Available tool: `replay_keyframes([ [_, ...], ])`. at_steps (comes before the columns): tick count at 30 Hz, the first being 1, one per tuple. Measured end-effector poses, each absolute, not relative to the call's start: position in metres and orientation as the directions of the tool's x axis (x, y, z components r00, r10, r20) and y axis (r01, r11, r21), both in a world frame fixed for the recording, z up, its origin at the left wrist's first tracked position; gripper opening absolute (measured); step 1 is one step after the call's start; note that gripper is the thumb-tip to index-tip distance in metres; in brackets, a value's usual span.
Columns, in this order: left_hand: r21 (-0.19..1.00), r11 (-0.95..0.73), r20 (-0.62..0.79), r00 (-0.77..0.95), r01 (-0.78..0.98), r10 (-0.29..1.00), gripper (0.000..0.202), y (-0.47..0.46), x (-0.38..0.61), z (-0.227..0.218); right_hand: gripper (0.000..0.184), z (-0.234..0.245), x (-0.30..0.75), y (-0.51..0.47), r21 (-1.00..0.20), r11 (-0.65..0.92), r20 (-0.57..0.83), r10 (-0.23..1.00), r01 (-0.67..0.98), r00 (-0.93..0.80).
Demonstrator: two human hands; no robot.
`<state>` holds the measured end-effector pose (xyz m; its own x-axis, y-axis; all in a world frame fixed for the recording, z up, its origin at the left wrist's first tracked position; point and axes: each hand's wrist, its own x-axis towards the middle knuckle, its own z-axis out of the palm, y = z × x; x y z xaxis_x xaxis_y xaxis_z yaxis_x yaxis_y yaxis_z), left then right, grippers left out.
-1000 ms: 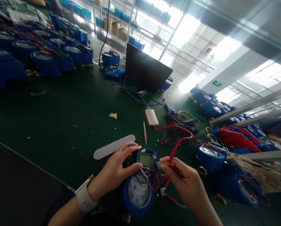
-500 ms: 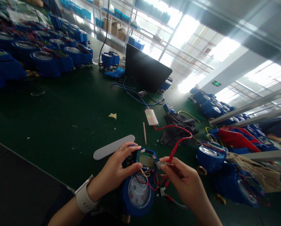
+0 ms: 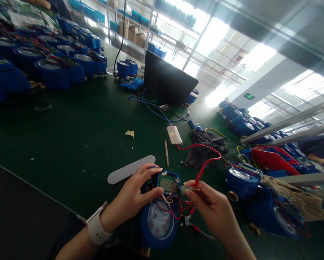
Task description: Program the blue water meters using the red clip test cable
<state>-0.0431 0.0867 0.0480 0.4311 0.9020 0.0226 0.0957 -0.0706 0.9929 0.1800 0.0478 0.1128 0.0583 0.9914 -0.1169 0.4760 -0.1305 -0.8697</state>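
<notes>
A blue water meter lies in front of me, its round dial below and an opened box with a circuit board and small display above. My left hand grips the left side of this box, fingers along the top and thumb at the display's lower edge. Between thumb and fingers of my right hand is a small connector, held against the box's right side. From it a red cable runs to a white adapter box with green and red lights. Thin coloured wires lie across the dial.
Left of the meter lies a long grey rounded strip; tweezers are beyond. A laptop stands at the back. Grey cloth and more meters are to the right, with many meters at the far left.
</notes>
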Motion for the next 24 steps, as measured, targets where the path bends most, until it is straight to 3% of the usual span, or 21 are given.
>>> replay_keyframes([
  [24,0.993,-0.063,0.014,0.427,0.102,0.904,0.045,0.0881,-0.0434,0.0482,0.019,0.1128,0.1803,0.0478,-0.861,-0.131,-0.125,0.991,0.492,0.046],
])
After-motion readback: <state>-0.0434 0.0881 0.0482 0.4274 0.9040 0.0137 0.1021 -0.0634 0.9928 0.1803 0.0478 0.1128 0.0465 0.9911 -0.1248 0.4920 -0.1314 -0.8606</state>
